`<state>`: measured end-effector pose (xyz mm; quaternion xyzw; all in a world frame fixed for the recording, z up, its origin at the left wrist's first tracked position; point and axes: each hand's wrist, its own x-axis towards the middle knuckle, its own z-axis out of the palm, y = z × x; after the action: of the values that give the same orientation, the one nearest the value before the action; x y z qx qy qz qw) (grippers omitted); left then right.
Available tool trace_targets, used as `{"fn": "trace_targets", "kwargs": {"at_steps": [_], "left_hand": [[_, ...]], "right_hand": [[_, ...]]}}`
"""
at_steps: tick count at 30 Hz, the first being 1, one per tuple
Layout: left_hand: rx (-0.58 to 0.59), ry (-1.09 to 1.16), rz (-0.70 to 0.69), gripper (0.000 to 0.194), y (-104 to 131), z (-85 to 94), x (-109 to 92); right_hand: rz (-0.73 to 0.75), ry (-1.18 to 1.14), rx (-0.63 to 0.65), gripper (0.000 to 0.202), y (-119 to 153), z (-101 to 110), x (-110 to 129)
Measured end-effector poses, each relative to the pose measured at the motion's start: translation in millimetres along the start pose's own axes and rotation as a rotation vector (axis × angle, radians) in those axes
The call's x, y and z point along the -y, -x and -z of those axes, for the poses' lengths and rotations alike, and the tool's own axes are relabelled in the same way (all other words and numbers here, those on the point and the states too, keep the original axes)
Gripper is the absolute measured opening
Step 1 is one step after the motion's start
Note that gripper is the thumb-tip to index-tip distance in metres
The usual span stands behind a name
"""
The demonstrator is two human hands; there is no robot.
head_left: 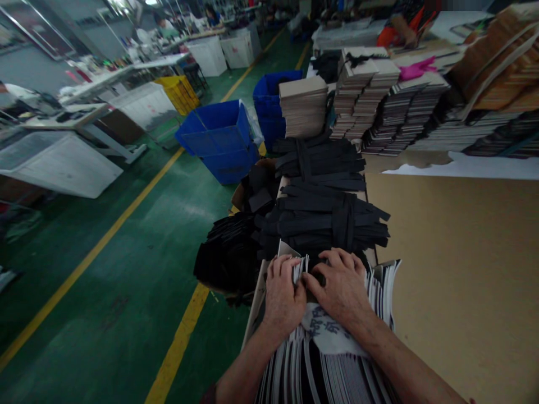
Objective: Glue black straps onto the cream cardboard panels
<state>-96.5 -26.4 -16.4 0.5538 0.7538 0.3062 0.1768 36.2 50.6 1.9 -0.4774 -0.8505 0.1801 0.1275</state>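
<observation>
A row of thin white-and-black sheets (337, 379) stands packed on edge in front of me. My left hand (283, 294) is closed around the far left part of the row, fingers hooked over the sheets' far edges. My right hand (343, 286) curls over the far right part, its thumb reaching toward my left hand; its fingertips are partly hidden. A pale label with dark handwriting (330, 331) lies on the sheets between my wrists. Just beyond my hands rest bundles of black strips (315, 219), tied around their middles.
Dark pieces fill a container (229, 252) at the left. Blue bins (217, 132) stand on the green floor. Stacked panels (303, 104) line the back of the brown tabletop (455, 252). Another person's arm (404, 31) shows at the far right.
</observation>
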Motion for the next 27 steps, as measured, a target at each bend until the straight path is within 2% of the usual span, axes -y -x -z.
{"fn": "trace_targets", "kwargs": {"at_steps": [3,8,11,13,18,27], "left_hand": [[0.006,0.014,0.015,0.039,-0.8,0.5,1.4],[0.013,0.042,0.037,0.041,-2.1,3.2,0.2],[0.038,0.061,0.046,0.041,-1.4,5.2,0.0],[0.067,0.085,0.066,0.041,-0.7,6.1,0.8],[0.111,0.135,0.101,0.044,0.9,6.6,3.6],[0.104,0.145,0.101,0.045,2.6,4.6,4.1]], "right_hand": [[-0.006,0.017,-0.023,0.016,1.4,-2.8,-0.1],[0.049,0.027,-0.083,0.032,4.9,-7.1,-1.6],[0.153,0.007,-0.034,0.02,5.8,-8.2,-3.7],[0.181,-0.011,0.015,0.021,5.1,-8.0,-5.3],[0.167,-0.015,0.068,0.024,2.1,-5.5,-6.0],[0.162,-0.031,0.082,0.028,1.8,-2.5,-6.5]]}}
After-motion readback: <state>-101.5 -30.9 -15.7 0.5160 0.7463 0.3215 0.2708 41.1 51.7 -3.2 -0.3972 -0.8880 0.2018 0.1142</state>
